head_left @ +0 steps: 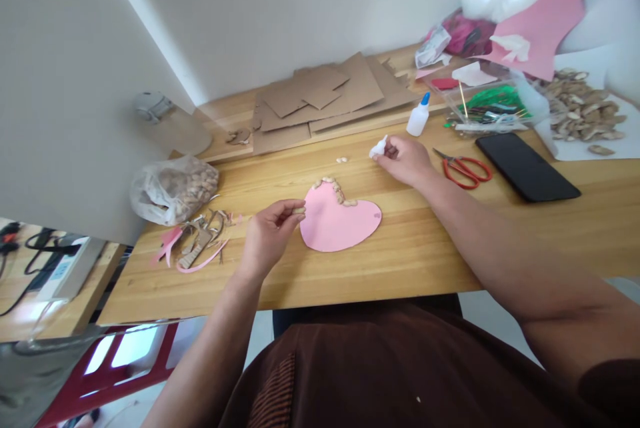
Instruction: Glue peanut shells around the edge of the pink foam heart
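A pink heart-shaped card (340,231) lies flat on the wooden table, with several peanuts (336,189) in a row along its notched upper edge. At the card's left edge, my left hand (270,235) is closed in a pinch on a peanut (299,211). My right hand (406,160) is above the table, beyond the card to the right, its fingers closed on a crumpled white tissue (379,148). Two small pale peanuts (342,159) lie on the table behind the heart. Just behind my right hand stands a white glue bottle (418,118) with a blue cap.
Red-handled scissors (465,170) and a black phone (527,167) lie at right, near a plastic box (493,108) and a pile of shells (583,108). Cardboard sheets (325,95) are stacked behind. On the left are a bag of peanuts (175,188) and cardboard scraps (203,241).
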Motion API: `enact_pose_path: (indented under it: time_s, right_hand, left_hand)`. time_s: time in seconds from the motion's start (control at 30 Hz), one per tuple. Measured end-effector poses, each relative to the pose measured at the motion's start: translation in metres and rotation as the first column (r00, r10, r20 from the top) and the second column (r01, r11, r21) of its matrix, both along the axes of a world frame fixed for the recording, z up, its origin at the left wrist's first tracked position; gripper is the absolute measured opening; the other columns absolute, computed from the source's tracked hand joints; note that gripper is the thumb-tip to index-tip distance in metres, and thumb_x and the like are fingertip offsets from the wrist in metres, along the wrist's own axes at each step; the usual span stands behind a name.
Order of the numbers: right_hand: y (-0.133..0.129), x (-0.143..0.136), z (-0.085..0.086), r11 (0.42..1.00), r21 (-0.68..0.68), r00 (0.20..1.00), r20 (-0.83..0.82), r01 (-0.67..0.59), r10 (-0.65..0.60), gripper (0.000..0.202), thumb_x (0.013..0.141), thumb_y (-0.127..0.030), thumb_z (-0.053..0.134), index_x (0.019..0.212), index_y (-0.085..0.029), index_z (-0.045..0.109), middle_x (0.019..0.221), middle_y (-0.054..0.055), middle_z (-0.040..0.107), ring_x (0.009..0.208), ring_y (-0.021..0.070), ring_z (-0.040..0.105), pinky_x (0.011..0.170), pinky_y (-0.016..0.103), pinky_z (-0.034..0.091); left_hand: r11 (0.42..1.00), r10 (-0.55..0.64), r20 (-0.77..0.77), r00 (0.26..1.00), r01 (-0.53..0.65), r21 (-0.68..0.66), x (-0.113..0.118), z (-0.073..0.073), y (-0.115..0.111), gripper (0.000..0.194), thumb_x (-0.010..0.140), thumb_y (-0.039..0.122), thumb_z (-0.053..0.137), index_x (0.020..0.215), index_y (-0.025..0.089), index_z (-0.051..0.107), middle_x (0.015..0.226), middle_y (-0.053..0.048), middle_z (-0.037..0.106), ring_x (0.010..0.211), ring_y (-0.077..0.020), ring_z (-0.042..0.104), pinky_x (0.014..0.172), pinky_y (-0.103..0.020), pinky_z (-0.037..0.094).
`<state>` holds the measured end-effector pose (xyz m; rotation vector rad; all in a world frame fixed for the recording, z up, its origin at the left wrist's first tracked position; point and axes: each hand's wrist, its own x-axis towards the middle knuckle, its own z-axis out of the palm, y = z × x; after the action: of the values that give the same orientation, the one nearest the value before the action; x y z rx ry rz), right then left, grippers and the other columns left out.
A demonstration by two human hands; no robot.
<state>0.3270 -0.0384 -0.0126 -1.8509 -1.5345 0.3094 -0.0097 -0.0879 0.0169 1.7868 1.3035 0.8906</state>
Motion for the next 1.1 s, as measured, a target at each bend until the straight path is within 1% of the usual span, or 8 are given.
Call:
enact_pose_path:
  time_s: [0.07, 0.2, 0.37, 0.5, 0.67, 0.93, 1.03, 1.1]
  right_hand:
    - [0.000, 0.000, 0.000, 1.000, -0.001, 1.000, 0.003, -0.002, 0.002, 0.017, 0.081, -0.038, 0.071, 0.082, -0.022, 0.064, 0.084, 0.004, 0.074, 0.073, 0.0202, 0.063, 0.065, 0.032, 0.042]
    - [0.000, 0.000, 0.001, 1.000, -0.002, 1.000, 0.020, -0.003, 0.003, 0.017, 0.081, -0.037, 0.070, 0.081, -0.022, 0.063, 0.083, 0.004, 0.073, 0.073, 0.0201, 0.063, 0.065, 0.032, 0.042]
    - [0.000, 0.000, 0.000, 1.000, -0.003, 0.999, 0.036, -0.002, 0.002, 0.019, 0.081, -0.038, 0.071, 0.080, -0.022, 0.062, 0.083, 0.003, 0.074, 0.071, 0.0197, 0.063, 0.064, 0.032, 0.041]
    - [0.001, 0.000, 0.000, 1.000, -0.011, 0.999, 0.034, -0.002, 0.003, 0.018, 0.080, -0.039, 0.071, 0.080, -0.022, 0.062, 0.082, 0.004, 0.073, 0.072, 0.0202, 0.063, 0.064, 0.032, 0.042]
    - [0.001, 0.001, -0.001, 1.000, -0.006, 0.999, 0.034, -0.003, 0.003, 0.019, 0.080, -0.039, 0.070, 0.080, -0.023, 0.062, 0.082, 0.003, 0.073, 0.073, 0.0205, 0.063, 0.064, 0.032, 0.042]
    - [-0.001, -0.004, 0.002, 0.999, 0.034, 1.000, -0.011, 0.010, -0.009, 0.018, 0.079, -0.037, 0.070, 0.079, -0.023, 0.059, 0.084, 0.004, 0.073, 0.073, 0.0204, 0.064, 0.067, 0.032, 0.045]
    - [-0.002, -0.007, 0.005, 0.997, 0.065, 0.999, -0.022, 0.036, -0.035, 0.018, 0.078, -0.036, 0.069, 0.078, -0.024, 0.057, 0.082, 0.005, 0.073, 0.071, 0.0208, 0.064, 0.069, 0.033, 0.047]
    - [-0.003, -0.008, 0.007, 0.994, 0.091, 0.998, -0.024, 0.058, -0.056, 0.017, 0.077, -0.035, 0.069, 0.078, -0.024, 0.056, 0.081, 0.005, 0.073, 0.072, 0.0214, 0.064, 0.070, 0.034, 0.049]
  left_hand:
    - [1.000, -0.017, -0.027, 0.999, 0.017, 0.015, 0.002, 0.000, 0.002, 0.024, 0.086, 0.033, 0.072, 0.107, 0.021, 0.076, 0.098, -0.005, 0.080, 0.088, -0.0206, 0.074, 0.084, -0.034, 0.058]
    - [0.986, -0.109, -0.224, 0.969, 0.134, 0.101, 0.009, -0.007, 0.006, 0.019, 0.088, 0.024, 0.070, 0.106, 0.023, 0.075, 0.094, -0.003, 0.079, 0.084, -0.0194, 0.072, 0.080, -0.034, 0.057]
    - [0.894, -0.173, -0.360, 0.917, 0.299, 0.333, 0.017, -0.018, 0.011, 0.014, 0.089, 0.017, 0.068, 0.099, 0.022, 0.076, 0.096, -0.007, 0.074, 0.093, -0.0217, 0.068, 0.087, -0.037, 0.055]
    - [0.873, -0.214, -0.407, 0.888, 0.361, 0.328, 0.019, -0.018, 0.014, 0.016, 0.093, 0.019, 0.063, 0.102, 0.021, 0.077, 0.096, -0.008, 0.072, 0.089, -0.0205, 0.067, 0.082, -0.034, 0.055]
    - [0.844, -0.249, -0.488, 0.837, 0.434, 0.314, 0.017, -0.014, 0.015, 0.017, 0.096, 0.024, 0.061, 0.104, 0.023, 0.077, 0.095, -0.008, 0.073, 0.088, -0.0229, 0.065, 0.082, -0.037, 0.052]
    - [0.869, -0.237, -0.454, 0.859, 0.397, 0.296, 0.014, -0.015, 0.020, 0.015, 0.093, 0.019, 0.063, 0.101, 0.022, 0.075, 0.096, -0.008, 0.074, 0.091, -0.0230, 0.065, 0.083, -0.037, 0.052]
    - [0.907, -0.251, -0.343, 0.905, 0.344, 0.242, 0.020, -0.002, 0.027, 0.014, 0.090, 0.021, 0.068, 0.101, 0.021, 0.076, 0.093, -0.007, 0.075, 0.084, -0.0197, 0.066, 0.080, -0.034, 0.052]
    - [0.946, -0.239, -0.198, 0.951, 0.274, 0.172, 0.028, 0.013, 0.033, 0.015, 0.086, 0.025, 0.073, 0.099, 0.019, 0.077, 0.089, -0.006, 0.075, 0.077, -0.0170, 0.065, 0.075, -0.031, 0.052]
